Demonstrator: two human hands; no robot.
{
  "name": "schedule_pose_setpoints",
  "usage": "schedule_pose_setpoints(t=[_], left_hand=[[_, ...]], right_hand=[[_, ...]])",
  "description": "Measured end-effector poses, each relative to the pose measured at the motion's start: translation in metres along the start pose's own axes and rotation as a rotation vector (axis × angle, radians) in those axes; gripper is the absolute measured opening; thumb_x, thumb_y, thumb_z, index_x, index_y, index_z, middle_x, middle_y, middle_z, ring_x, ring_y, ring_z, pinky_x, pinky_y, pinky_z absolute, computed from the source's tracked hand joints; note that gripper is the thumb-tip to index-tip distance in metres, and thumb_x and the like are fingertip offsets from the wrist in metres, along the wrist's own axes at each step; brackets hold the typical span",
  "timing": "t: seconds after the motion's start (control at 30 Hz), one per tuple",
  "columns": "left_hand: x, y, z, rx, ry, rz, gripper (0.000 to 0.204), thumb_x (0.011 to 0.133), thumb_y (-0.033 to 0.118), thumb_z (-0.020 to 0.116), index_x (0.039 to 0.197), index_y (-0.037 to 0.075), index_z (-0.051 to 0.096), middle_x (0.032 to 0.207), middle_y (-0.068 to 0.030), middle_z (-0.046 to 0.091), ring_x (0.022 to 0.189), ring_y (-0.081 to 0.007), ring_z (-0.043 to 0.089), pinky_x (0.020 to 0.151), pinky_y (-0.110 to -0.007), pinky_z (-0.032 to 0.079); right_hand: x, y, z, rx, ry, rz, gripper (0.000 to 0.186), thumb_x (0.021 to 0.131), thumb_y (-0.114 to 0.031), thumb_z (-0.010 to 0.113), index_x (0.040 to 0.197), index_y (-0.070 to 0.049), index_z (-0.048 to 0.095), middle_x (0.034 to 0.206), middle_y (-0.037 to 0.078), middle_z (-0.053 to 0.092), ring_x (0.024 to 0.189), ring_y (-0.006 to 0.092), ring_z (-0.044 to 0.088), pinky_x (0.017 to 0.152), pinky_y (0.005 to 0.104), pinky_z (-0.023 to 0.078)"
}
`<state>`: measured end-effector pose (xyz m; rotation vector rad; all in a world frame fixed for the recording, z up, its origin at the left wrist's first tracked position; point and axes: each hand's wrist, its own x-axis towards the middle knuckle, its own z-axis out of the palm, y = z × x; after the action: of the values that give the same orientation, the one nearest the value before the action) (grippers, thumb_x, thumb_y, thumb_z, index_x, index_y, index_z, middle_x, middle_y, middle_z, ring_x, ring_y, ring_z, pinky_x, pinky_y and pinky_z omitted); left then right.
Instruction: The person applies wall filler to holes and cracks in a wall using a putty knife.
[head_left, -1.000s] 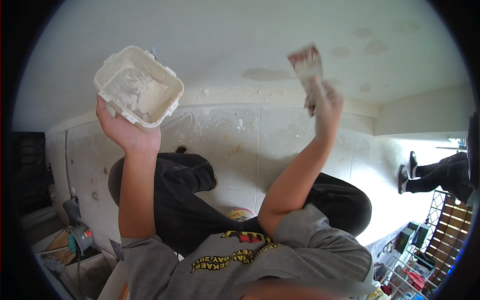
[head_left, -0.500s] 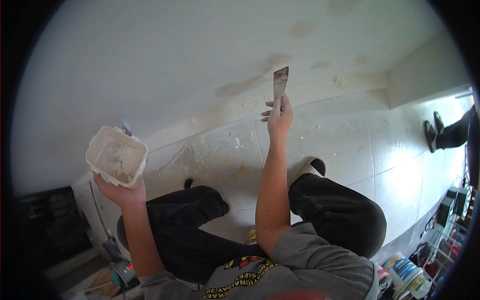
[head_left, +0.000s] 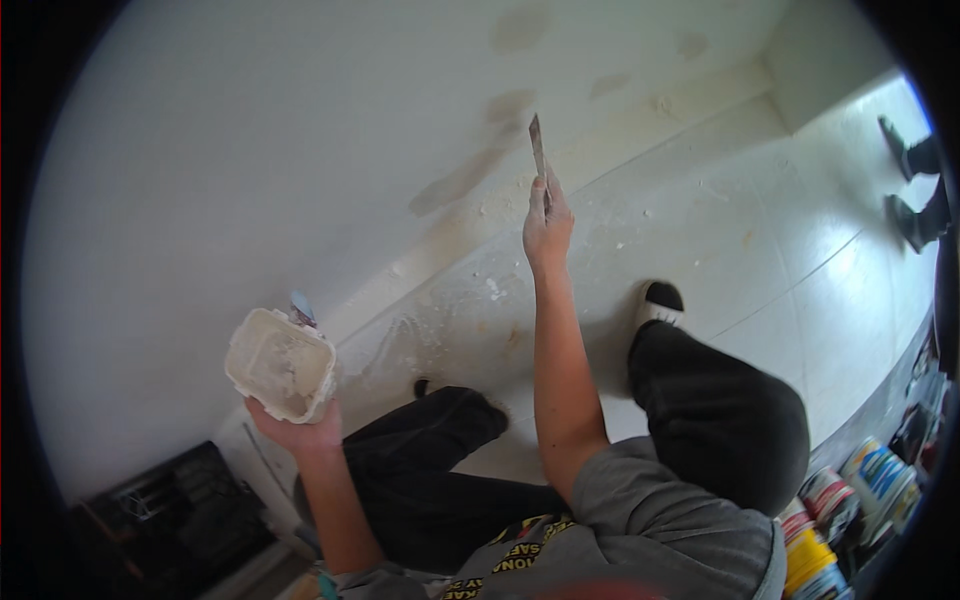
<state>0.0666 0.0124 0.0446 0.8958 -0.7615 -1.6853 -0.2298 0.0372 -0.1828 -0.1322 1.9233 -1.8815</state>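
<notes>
My left hand [head_left: 305, 432] is wrapped round the underside of a white plastic tub [head_left: 238, 345], tilted so its inside shows. Pale filler is smeared over the tub's bottom and walls. A small blade with a reddish-brown part [head_left: 303, 308] pokes out behind its far edge; whether my fingers hold it too is hidden. My right hand [head_left: 549, 232], dusted white, grips a putty knife [head_left: 537, 145] by its handle. Its stained blade points up, turned nearly edge-on, in front of the white wall [head_left: 250, 150]. Damp-looking brown patches [head_left: 458, 182] mark the wall near the blade.
Tiled floor [head_left: 700, 230] with white splatters meets the wall along a pale skirting strip [head_left: 400, 275]. Another person's dark shoes [head_left: 905, 222] stand at the far right. Several paint buckets [head_left: 882, 482] sit at lower right. A dark rectangular panel [head_left: 180, 515] lies at lower left.
The view has turned, so wall and floor appear more slanted. The putty knife has rotated from showing its flat face to nearly edge-on. The tub stays in my left hand.
</notes>
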Motion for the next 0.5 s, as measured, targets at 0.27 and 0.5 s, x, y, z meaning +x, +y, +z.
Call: schedule_pose_setpoints(t=[0.27, 0.5], left_hand=[[0.005, -0.002, -0.011, -0.002, 0.141, 0.018, 0.061, 0.095, 0.047, 0.041, 0.144, 0.009, 0.046, 0.141, -0.0133, 0.053, 0.13, -0.0341, 0.051, 0.105, -0.048, 0.047], [0.001, -0.001, 0.005, 0.018, 0.134, 0.02, 0.064, 0.095, 0.049, 0.042, 0.145, 0.01, 0.044, 0.142, -0.0128, 0.051, 0.13, -0.0328, 0.051, 0.107, -0.048, 0.044]], right_hand=[[-0.014, 0.03, 0.015, -0.233, 0.174, -0.149, 0.037, 0.1, -0.02, 0.055, 0.137, -0.015, 0.058, 0.089, 0.016, 0.063, 0.078, 0.0338, 0.061, 0.071, 0.0436, 0.049], [-0.011, 0.014, 0.045, -0.297, 0.084, -0.239, 0.047, 0.099, -0.019, 0.058, 0.145, -0.021, 0.05, 0.088, 0.016, 0.061, 0.079, 0.0317, 0.06, 0.073, 0.0417, 0.049]])
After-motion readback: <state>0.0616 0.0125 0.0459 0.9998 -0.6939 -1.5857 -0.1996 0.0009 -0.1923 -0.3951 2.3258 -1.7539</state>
